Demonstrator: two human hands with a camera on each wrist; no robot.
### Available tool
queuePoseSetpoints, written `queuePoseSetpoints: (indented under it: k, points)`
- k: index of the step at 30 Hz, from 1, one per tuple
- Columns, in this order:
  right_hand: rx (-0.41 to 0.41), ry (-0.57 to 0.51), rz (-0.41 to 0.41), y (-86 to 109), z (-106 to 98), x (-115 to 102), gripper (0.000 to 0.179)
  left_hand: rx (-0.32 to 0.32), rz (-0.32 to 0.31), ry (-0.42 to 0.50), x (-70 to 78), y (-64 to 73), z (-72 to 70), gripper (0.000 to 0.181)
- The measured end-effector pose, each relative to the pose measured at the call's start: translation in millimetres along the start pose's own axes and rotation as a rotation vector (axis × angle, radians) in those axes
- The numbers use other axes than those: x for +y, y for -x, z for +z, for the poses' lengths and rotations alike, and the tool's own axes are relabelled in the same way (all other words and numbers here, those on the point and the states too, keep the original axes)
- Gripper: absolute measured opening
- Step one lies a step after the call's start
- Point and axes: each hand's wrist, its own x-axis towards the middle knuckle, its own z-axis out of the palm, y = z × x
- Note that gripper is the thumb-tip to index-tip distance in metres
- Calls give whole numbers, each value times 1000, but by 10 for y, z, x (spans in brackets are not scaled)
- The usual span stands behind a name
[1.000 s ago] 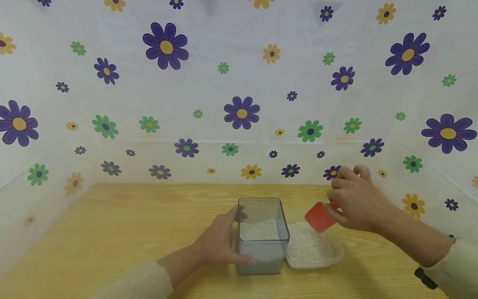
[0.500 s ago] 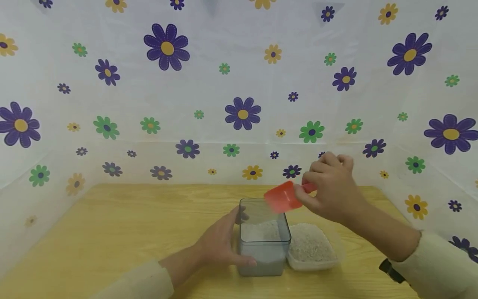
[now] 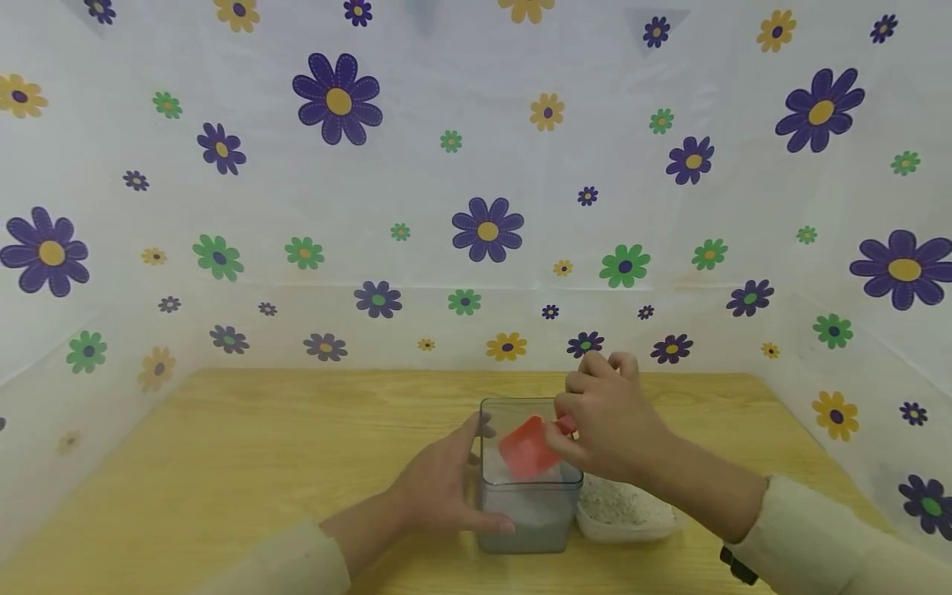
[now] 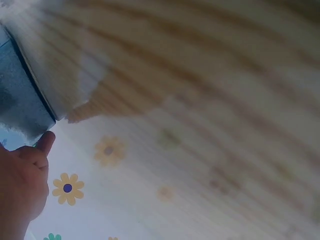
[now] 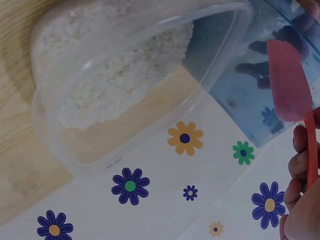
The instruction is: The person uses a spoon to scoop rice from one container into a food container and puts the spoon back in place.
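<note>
My left hand grips a see-through blue-grey storage container from its left side, thumb across the front and fingers round the back. White grains fill part of it. With my right hand I hold a red scoop by the handle, its bowl tilted inside the container's mouth; what the bowl carries cannot be made out. Just right of the container sits a shallow clear plastic tub. In the right wrist view its contents look like white rice. My right forearm partly covers the tub in the head view.
Everything stands on a wood-grain table. A white sheet printed with flowers rises behind the table and along both sides. The tub stands close against the container's right side.
My right hand has carried the red scoop left from above the tub, over the container's rim, and down into its mouth, tilting it. My left hand keeps its hold.
</note>
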Motion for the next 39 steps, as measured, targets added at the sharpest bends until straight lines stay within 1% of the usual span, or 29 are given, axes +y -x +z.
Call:
queuePoseSetpoints:
  k: [3, 7, 9, 13, 17, 21, 25, 29, 30, 32, 34, 39]
  points:
    - [-25, 3, 7, 18, 42, -12, 24, 7, 8, -18, 6, 5, 8, 121]
    - [-35, -8, -1, 26, 87, -35, 25, 18, 5, -4, 16, 16, 19, 122]
    - [-30, -13, -6, 30, 108, -45, 25, 20, 2, 6, 22, 19, 21, 122]
    - [-9, -22, 6, 52, 138, -52, 28, 21, 15, 9, 26, 11, 26, 122]
    - [7, -29, 16, 64, 160, -52, 30, 27, 27, -31, 31, 6, 25, 121]
    - [7, -29, 12, 59, 176, -54, 27, 42, 38, -87, 30, 5, 25, 119]
    - [0, -18, -7, 50, 166, -54, 26, 61, 48, -94, 19, 7, 36, 116]
    - [-10, -6, -75, 7, 123, -54, 30, 82, 68, -41, -5, 7, 55, 111]
    - [-21, -6, -94, -10, 111, -58, 31, 86, 72, -22, -12, 8, 60, 109]
    - [-67, -11, -113, -51, 92, -72, 33, 89, 77, 10, -21, 8, 66, 108]
    - [-142, -33, -110, -95, 86, -95, 35, 89, 82, 34, -29, 9, 73, 108]
    - [-379, -141, -24, -166, 96, -167, 33, 90, 131, 61, -56, -7, 102, 113]
